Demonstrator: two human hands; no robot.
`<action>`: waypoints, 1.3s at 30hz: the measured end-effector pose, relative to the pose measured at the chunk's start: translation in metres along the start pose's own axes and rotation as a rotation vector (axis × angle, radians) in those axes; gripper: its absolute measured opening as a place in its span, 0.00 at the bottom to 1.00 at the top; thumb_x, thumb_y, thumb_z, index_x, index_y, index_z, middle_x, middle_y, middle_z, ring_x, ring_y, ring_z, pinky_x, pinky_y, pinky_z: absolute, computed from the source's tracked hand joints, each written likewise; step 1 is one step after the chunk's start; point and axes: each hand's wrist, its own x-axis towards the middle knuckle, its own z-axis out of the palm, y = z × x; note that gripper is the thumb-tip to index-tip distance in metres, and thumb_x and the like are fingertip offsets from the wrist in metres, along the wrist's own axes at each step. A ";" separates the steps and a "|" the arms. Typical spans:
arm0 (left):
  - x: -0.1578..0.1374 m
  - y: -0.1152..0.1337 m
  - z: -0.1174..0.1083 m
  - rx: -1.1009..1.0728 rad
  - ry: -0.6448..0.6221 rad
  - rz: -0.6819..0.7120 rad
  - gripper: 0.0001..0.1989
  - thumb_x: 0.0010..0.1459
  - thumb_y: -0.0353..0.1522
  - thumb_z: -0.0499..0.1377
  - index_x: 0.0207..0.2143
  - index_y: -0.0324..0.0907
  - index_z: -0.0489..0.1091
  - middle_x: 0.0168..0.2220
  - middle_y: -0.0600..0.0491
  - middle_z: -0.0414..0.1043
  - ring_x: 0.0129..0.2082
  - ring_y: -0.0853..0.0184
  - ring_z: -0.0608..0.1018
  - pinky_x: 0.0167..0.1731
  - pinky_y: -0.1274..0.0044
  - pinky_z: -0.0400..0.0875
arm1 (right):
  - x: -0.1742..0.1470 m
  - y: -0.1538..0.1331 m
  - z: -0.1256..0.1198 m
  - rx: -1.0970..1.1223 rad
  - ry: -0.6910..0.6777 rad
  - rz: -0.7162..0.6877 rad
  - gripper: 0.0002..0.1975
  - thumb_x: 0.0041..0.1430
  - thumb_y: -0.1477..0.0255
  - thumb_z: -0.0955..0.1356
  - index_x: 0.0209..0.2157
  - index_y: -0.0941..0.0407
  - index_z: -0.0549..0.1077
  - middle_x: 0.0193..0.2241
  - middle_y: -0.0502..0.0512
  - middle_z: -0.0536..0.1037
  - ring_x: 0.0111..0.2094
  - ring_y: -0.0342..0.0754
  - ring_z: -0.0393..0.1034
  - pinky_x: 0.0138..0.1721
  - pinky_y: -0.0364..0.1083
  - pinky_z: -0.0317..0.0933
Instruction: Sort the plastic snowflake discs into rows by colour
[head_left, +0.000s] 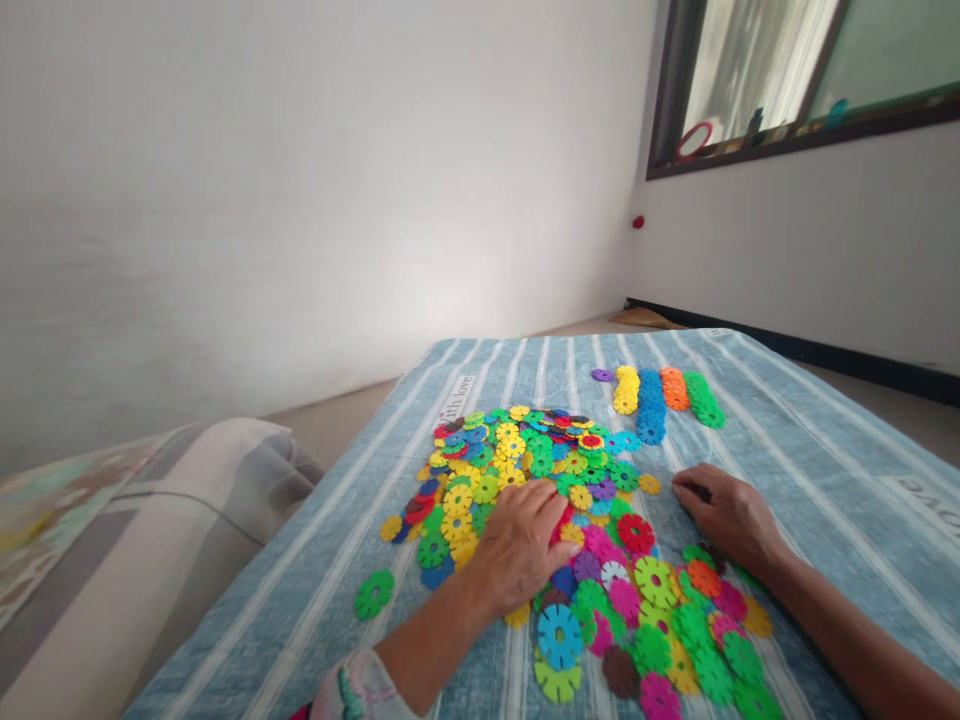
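A wide pile of notched plastic discs (456, 498) in many colours lies on a striped blue cloth. My left hand (521, 535) rests palm down on the middle of this pile, thumb apart from the fingers, its fingertips partly hidden among red and yellow discs. To the right of the pile, my right hand (724, 505) is low over the cloth with curled fingers, and whatever is inside them is hidden. Near its fingertips lies a single yellow disc (649, 484). Farther back are overlapping rows of yellow discs (626, 390), blue discs (651, 405), orange discs (674, 388) and green discs (705, 399).
One purple disc (602, 375) lies left of the rows. A loose green disc (374, 594) is at the pile's left. The striped cloth (300, 590) covers the table. Grey-striped fabric (217, 490) is at the left, and a window (780, 80) is at upper right.
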 end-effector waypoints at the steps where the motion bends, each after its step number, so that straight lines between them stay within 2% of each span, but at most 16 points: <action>1: -0.001 0.005 0.001 -0.014 -0.003 0.021 0.20 0.53 0.42 0.61 0.45 0.42 0.68 0.50 0.45 0.70 0.50 0.55 0.70 0.51 0.62 0.63 | -0.001 0.000 0.000 0.003 0.004 -0.001 0.11 0.54 0.67 0.61 0.30 0.52 0.74 0.31 0.51 0.77 0.32 0.48 0.72 0.35 0.45 0.62; 6: -0.005 0.023 0.002 -0.105 -0.014 0.145 0.19 0.55 0.39 0.60 0.47 0.41 0.66 0.49 0.46 0.70 0.51 0.57 0.70 0.51 0.64 0.63 | -0.003 0.002 0.001 0.021 0.009 -0.003 0.11 0.54 0.66 0.62 0.30 0.52 0.75 0.31 0.50 0.77 0.32 0.48 0.72 0.35 0.45 0.62; 9: -0.005 0.025 0.001 -0.174 0.048 0.170 0.15 0.57 0.36 0.57 0.46 0.40 0.66 0.47 0.46 0.71 0.48 0.61 0.72 0.49 0.69 0.66 | -0.003 0.003 0.001 0.026 -0.001 -0.004 0.11 0.54 0.65 0.62 0.31 0.52 0.75 0.32 0.50 0.77 0.32 0.48 0.72 0.36 0.46 0.63; 11: -0.004 0.022 0.000 -0.177 0.095 0.122 0.10 0.59 0.33 0.55 0.42 0.39 0.67 0.43 0.47 0.72 0.45 0.63 0.73 0.47 0.71 0.68 | -0.004 0.004 0.001 0.029 -0.010 -0.006 0.11 0.54 0.64 0.62 0.31 0.52 0.75 0.32 0.50 0.77 0.33 0.49 0.72 0.36 0.46 0.63; 14: -0.002 0.011 -0.004 -0.064 0.123 -0.062 0.05 0.58 0.29 0.53 0.35 0.40 0.68 0.37 0.48 0.72 0.40 0.62 0.73 0.43 0.70 0.68 | -0.004 0.005 0.001 0.027 -0.010 0.002 0.12 0.54 0.63 0.62 0.31 0.52 0.75 0.32 0.50 0.77 0.33 0.49 0.72 0.35 0.46 0.62; 17: -0.001 -0.006 -0.013 0.072 0.067 -0.253 0.06 0.56 0.26 0.52 0.32 0.41 0.68 0.35 0.48 0.72 0.39 0.61 0.73 0.41 0.70 0.68 | -0.004 0.005 0.001 0.021 -0.013 0.000 0.12 0.54 0.64 0.62 0.31 0.52 0.74 0.32 0.50 0.77 0.33 0.49 0.72 0.35 0.46 0.62; 19: -0.001 -0.018 -0.018 0.091 0.006 -0.312 0.06 0.56 0.27 0.52 0.32 0.41 0.69 0.34 0.49 0.72 0.39 0.61 0.73 0.40 0.71 0.67 | -0.004 0.005 0.001 0.018 -0.017 0.001 0.11 0.54 0.64 0.62 0.31 0.52 0.74 0.32 0.50 0.77 0.33 0.49 0.72 0.35 0.46 0.62; 23: -0.001 -0.037 -0.023 0.024 -0.098 -0.362 0.08 0.53 0.30 0.55 0.36 0.42 0.71 0.35 0.51 0.73 0.40 0.62 0.73 0.40 0.73 0.66 | -0.003 0.003 0.000 0.009 -0.010 0.012 0.11 0.55 0.64 0.62 0.31 0.52 0.74 0.32 0.50 0.77 0.33 0.48 0.72 0.36 0.46 0.62; 27: -0.003 -0.046 -0.020 -0.033 -0.136 -0.394 0.10 0.50 0.31 0.57 0.36 0.43 0.73 0.36 0.52 0.75 0.42 0.61 0.73 0.42 0.74 0.65 | -0.003 0.003 0.000 0.010 -0.010 0.008 0.11 0.55 0.65 0.62 0.31 0.53 0.74 0.32 0.50 0.77 0.33 0.48 0.72 0.36 0.46 0.62; 35: 0.001 -0.041 -0.020 -0.103 -0.100 -0.408 0.17 0.44 0.24 0.57 0.39 0.42 0.74 0.39 0.52 0.76 0.42 0.63 0.74 0.43 0.75 0.66 | -0.002 0.003 0.000 0.014 -0.003 -0.005 0.11 0.55 0.65 0.62 0.31 0.53 0.74 0.32 0.51 0.77 0.33 0.49 0.72 0.36 0.46 0.62; 39: 0.005 -0.038 -0.023 -0.110 -0.110 -0.429 0.14 0.43 0.22 0.56 0.34 0.42 0.74 0.33 0.55 0.75 0.37 0.66 0.74 0.37 0.79 0.66 | -0.002 0.003 0.000 0.008 -0.005 -0.004 0.11 0.55 0.65 0.62 0.31 0.52 0.74 0.32 0.51 0.77 0.34 0.49 0.72 0.36 0.46 0.62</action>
